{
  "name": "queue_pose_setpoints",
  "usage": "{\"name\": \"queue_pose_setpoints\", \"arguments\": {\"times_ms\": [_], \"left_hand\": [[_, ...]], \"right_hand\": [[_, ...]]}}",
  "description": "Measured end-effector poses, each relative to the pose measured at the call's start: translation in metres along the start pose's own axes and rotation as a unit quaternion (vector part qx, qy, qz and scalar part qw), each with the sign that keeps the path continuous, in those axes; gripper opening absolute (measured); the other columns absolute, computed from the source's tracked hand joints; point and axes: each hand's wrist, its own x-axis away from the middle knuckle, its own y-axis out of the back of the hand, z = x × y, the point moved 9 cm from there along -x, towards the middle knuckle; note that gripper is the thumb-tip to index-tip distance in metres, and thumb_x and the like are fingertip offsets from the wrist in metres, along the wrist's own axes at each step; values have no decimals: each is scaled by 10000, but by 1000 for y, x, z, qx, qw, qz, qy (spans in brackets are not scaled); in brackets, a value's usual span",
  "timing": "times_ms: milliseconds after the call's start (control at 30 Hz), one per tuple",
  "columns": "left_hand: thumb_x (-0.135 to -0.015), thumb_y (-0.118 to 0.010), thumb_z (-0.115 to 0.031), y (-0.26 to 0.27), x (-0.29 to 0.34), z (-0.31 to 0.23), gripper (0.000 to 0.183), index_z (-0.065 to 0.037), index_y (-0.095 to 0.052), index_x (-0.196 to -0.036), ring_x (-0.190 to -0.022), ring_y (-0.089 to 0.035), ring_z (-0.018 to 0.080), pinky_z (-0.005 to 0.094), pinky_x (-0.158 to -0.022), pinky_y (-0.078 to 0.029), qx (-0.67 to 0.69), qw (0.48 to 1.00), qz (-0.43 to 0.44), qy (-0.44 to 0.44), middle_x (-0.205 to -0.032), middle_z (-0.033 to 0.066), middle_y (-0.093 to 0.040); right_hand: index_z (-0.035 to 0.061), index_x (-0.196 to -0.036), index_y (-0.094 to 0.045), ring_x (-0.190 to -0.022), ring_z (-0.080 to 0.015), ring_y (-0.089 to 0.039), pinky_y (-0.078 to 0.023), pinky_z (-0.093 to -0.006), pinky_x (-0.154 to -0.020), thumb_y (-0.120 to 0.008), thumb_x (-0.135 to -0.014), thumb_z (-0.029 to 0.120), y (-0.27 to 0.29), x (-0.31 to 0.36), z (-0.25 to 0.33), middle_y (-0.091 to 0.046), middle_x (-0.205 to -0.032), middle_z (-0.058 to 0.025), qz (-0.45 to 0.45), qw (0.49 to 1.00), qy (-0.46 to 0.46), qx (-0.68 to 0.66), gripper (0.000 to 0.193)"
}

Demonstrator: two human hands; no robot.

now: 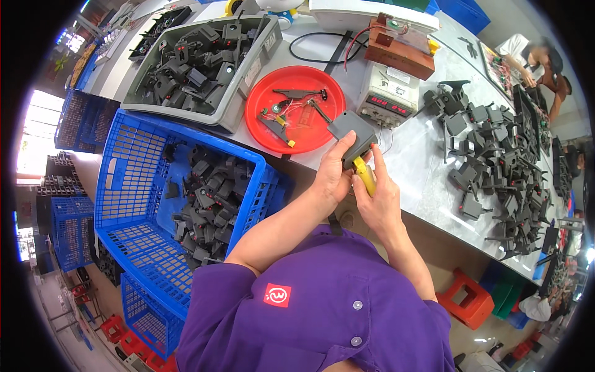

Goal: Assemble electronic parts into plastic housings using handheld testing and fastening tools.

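Nearest us is a soft purple shirt [322, 291] with round pale buttons; above it, we see the left hand [334, 175] curled snugly around a boxy, matte dark-grey housing [354, 131], and the right hand [381, 201] folded over a smooth yellow tool [367, 180], the forefinger stretched up beside the housing; we find that housing at the near edge of the glossy pale desk [415, 180], just right of a round red plastic tray [253, 115], where slim black parts and thin coloured wires lie loose. To the left we see a blue lattice-walled crate [133, 204], heaped with angular grey plastic pieces; beyond it, a solid-walled grey bin [248, 80] holds more; to the right, a jumbled pile of grey units [489, 167] spreads across the desk; further back we see a boxy white power supply [389, 93] with a lit red display, and behind it a brown block [400, 53].
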Motion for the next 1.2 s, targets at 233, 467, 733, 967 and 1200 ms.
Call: {"name": "queue_pose_setpoints", "arguments": {"times_ms": [233, 467, 733, 967, 1200], "left_hand": [[-831, -599, -248, 1, 1, 2, 288, -51, -529, -1028, -868, -555, 189, 332, -799, -459, -3, 1000, 26, -2, -947, 77, -590], [-820, -610, -222, 8, 2, -9, 255, -37, -545, -983, -825, -563, 169, 312, -766, -466, -48, 998, 3, -42, -902, 78, -598], [-785, -614, -195, 55, 1, -41, 259, -41, -565, -988, -760, -619, 175, 294, -616, -518, -178, 978, -92, -59, -885, 74, -624], [-847, -556, -222, 61, 9, -108, 313, 9, -522, -1054, -847, -624, 227, 307, -668, -551, -70, 991, -8, -112, -953, 121, -617], [-847, -561, -218, 49, 9, -66, 293, -25, -525, -1065, -832, -622, 202, 323, -644, -553, 4, 999, 3, 33, -941, 101, -622]], "right_hand": [[-55, -1310, -281, -827, -384, -599, -486, -401, -694, -559, -772, 55, 0, 2, 3, -573, -921, -279, 10, 1000, 20, 21, 615], [-26, -1047, -384, -648, -409, -594, -479, -423, -569, -556, -785, 65, -5, 8, -7, -591, -722, -229, -13, 999, -27, -27, 326], [17, -1004, -475, -671, -176, -576, -451, -295, -630, -629, -766, 152, -43, 29, -17, -606, -760, -129, 238, 960, -74, -128, 314], [23, -1127, -373, -634, -170, -535, -432, -289, -557, -565, -824, 208, 1, -2, -178, -595, -844, -128, -146, 914, -313, -214, 403], [-44, -1198, -319, -876, -392, -516, -398, -452, -809, -533, -779, 132, 22, -25, -267, -526, -977, -279, -361, 897, -213, 142, 502]]}}
